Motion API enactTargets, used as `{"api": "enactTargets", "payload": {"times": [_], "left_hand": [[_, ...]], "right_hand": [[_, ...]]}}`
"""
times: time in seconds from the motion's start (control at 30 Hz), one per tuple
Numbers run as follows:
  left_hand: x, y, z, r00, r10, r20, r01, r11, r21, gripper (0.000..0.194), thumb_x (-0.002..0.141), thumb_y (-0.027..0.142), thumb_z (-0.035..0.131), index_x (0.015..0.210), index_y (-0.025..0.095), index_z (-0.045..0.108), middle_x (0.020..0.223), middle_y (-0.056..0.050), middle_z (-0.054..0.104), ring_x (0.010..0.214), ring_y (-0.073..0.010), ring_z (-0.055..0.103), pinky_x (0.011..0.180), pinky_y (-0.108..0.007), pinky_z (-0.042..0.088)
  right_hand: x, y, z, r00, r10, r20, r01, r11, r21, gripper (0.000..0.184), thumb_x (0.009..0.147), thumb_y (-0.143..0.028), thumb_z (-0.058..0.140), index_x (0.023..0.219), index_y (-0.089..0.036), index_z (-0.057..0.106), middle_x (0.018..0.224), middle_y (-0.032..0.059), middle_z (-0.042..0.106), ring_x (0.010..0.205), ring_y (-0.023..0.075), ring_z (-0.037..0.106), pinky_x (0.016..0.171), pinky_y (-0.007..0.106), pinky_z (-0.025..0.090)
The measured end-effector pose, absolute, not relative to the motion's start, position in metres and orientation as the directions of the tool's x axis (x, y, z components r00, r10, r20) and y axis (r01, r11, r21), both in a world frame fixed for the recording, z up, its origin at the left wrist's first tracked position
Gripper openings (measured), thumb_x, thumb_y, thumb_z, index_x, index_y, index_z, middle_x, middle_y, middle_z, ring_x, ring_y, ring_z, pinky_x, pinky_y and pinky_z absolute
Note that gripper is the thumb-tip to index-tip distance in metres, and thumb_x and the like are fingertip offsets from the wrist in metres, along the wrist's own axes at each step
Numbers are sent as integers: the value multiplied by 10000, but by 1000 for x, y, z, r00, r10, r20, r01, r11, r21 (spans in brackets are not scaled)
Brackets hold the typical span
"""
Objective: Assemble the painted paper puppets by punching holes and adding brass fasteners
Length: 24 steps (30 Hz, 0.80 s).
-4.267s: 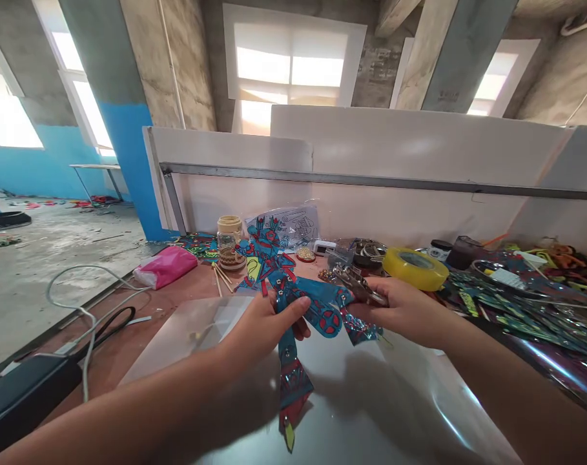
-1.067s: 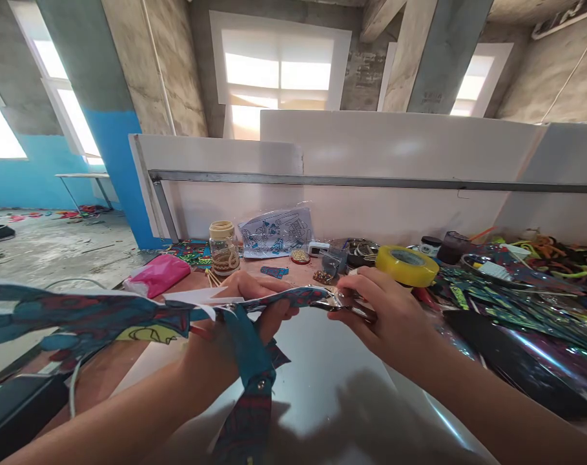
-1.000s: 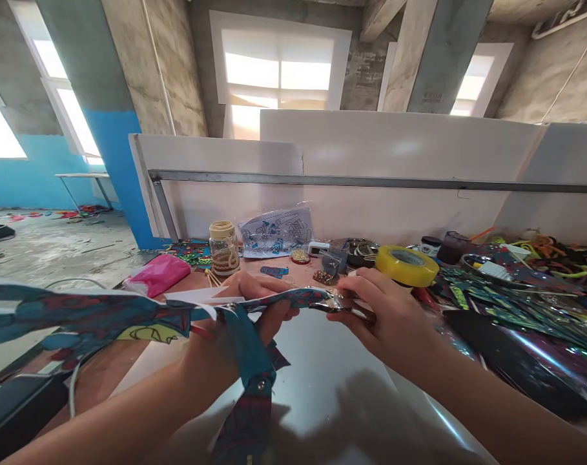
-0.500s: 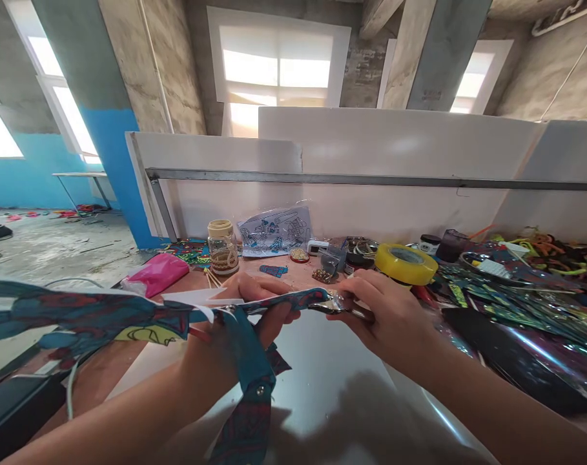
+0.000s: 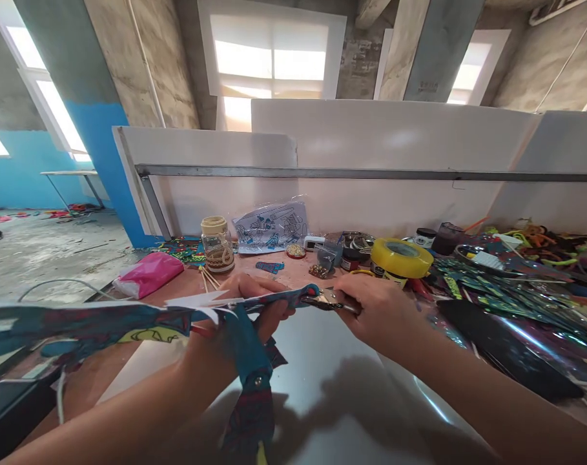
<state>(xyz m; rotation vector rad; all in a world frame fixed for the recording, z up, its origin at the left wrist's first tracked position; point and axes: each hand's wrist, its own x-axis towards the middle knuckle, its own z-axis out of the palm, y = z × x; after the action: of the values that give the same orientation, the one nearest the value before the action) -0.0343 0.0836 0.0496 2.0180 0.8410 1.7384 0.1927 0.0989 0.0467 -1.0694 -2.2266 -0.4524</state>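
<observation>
My left hand (image 5: pixel 247 313) grips a flat painted puppet figure (image 5: pixel 104 321) in blue and red, held edge-on and level so that it stretches off to the left. One limb (image 5: pixel 252 387) hangs down from it with a metal rivet. My right hand (image 5: pixel 375 309) is closed on a metal punch tool (image 5: pixel 328 299) whose jaws sit over the puppet's right tip. Both hands are above a shiny grey sheet (image 5: pixel 341 387) on the table.
Behind the hands stand a small jar (image 5: pixel 217 243), a printed picture in plastic (image 5: pixel 271 226), a yellow tape roll (image 5: pixel 401 258) and a pink bag (image 5: pixel 143 272). Several shiny coloured cut-outs (image 5: pixel 506 290) cover the right side. A white partition (image 5: pixel 370 161) backs the table.
Since 4.3 s ago the puppet was turned from facing me to lying level and edge-on, and the punch tool came onto its tip. In the last second the hands barely moved.
</observation>
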Motion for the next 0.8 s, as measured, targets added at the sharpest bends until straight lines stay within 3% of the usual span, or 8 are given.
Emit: {"api": "enactTargets", "payload": {"times": [0.17,0.4,0.57,0.73,0.8], "left_hand": [[-40,91,46,15,629,777,238,-757,608,172,737,169,741,800,238,596,790,10,715,701,-186,713,593,-301,628],[-41,90,39,44,643,765,222,-753,620,123,811,165,708,823,234,607,840,-2,679,784,-152,670,653,-263,591],[-40,89,41,24,600,800,225,-783,580,147,809,151,704,794,242,590,843,-2,665,894,-179,657,805,-329,569],[-42,88,40,34,596,802,239,-784,573,139,814,165,691,805,229,567,865,-14,656,839,-177,664,709,-296,560],[-44,86,39,48,614,788,291,-763,577,119,812,165,681,813,218,574,876,-30,656,867,-194,664,744,-319,566]], "right_hand": [[182,90,50,-437,724,534,833,550,-63,306,940,-500,534,881,-201,563,787,44,668,700,200,612,586,293,396],[176,88,39,-452,728,516,786,598,-157,233,970,-427,497,933,-202,545,849,55,663,763,202,620,624,292,416],[172,86,34,-467,722,510,739,636,-223,203,955,-389,520,919,-191,553,851,62,661,723,192,602,613,297,408],[169,86,32,-471,743,476,749,622,-230,178,939,-367,553,918,-191,538,796,43,623,681,183,559,588,290,381],[169,86,29,-472,745,471,749,621,-232,155,936,-341,560,909,-191,532,780,37,612,674,180,549,587,287,379]]}}
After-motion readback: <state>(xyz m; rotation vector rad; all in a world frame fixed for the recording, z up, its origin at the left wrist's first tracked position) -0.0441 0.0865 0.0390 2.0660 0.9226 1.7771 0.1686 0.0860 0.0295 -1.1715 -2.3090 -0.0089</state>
